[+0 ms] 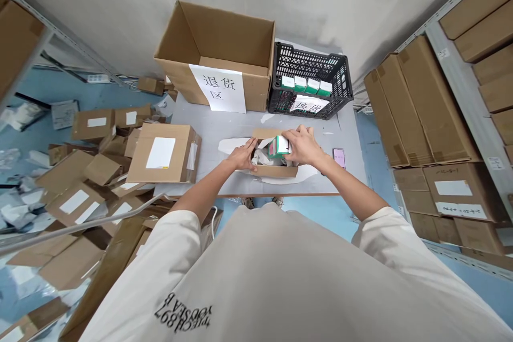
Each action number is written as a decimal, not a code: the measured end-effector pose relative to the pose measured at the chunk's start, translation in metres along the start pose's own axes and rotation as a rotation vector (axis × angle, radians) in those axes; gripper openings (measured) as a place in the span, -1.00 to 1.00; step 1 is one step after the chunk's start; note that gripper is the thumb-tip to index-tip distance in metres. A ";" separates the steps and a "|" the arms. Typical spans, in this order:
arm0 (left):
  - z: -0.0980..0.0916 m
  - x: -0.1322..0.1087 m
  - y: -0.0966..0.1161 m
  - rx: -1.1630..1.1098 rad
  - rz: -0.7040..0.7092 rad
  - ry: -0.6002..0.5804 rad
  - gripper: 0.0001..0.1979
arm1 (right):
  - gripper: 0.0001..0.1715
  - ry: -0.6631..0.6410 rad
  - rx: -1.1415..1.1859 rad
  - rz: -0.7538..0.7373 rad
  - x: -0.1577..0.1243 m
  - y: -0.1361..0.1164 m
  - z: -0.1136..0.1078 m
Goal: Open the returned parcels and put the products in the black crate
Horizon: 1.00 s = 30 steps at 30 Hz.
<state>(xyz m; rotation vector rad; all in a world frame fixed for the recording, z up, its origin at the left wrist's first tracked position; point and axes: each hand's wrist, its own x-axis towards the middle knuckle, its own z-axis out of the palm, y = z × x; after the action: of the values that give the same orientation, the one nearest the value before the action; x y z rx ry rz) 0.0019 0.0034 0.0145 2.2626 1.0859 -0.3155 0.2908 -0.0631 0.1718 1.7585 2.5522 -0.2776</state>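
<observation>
An opened cardboard box (pixel 274 171) lies on the table in front of me, with white packing material inside. My right hand (pixel 303 145) grips a small green and white box (pixel 278 147), tilted over the opening of the cardboard box. At the left end of that cardboard box, my left hand (pixel 242 155) is closed on its wall, thumb on the near side. White paper or film (pixel 231 144) spreads out from under the cardboard box. The lower end of the green and white box is partly hidden by the opening and the packing.
A large open carton (pixel 172 72) with a paper sign and a black plastic crate (pixel 312 57) holding several green and white boxes stand at the back. A sealed carton (pixel 156 152) is at left, a phone (pixel 339 157) at right. Parcels (pixel 76 203) cover the left floor; shelves of cartons (pixel 441 101) stand right.
</observation>
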 end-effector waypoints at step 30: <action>-0.012 -0.016 0.011 0.103 -0.091 -0.006 0.52 | -0.39 0.076 0.217 0.671 -0.036 0.177 0.102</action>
<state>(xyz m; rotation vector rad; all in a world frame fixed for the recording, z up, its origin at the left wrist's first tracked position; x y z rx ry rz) -0.0006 -0.0040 0.0359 2.3044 1.1971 -0.4238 0.4602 -0.0516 0.0530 2.6055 1.8604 -0.4695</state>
